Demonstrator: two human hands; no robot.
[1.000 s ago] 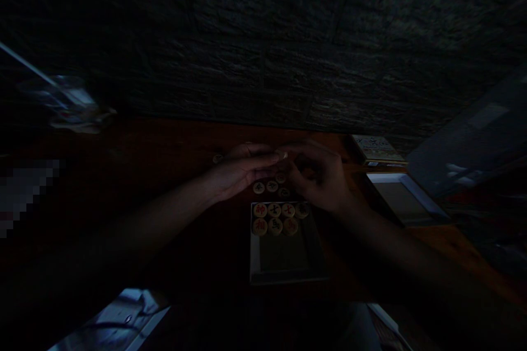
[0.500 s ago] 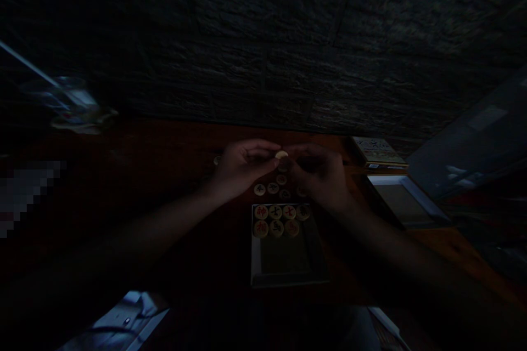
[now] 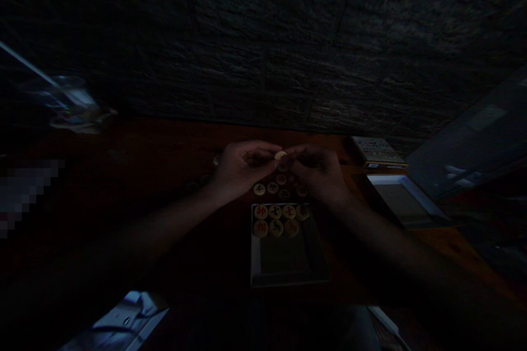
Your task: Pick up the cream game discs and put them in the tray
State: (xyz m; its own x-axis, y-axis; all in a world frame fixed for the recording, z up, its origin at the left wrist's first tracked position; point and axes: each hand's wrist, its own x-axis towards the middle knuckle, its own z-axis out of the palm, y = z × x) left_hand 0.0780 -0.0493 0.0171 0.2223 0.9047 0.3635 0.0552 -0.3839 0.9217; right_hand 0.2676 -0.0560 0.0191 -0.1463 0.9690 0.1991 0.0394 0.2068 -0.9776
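Note:
The scene is very dark. My left hand and my right hand meet over a brown table. Between their fingertips sits a pale round game piece; both hands pinch it. Several loose round pieces lie on the table just below the hands. Nearer to me stands a shallow square box, and several round pieces with red or dark characters are lined up in two rows along its far side.
A second shallow box and a printed lid or booklet lie at the right. A clear glass object stands far left. A dark textured wall rises behind the table. Pale objects show at the bottom left edge.
My hands closed in on each other and lifted a pale piece between their fingertips; a second ago the fingers lay lower over the loose pieces.

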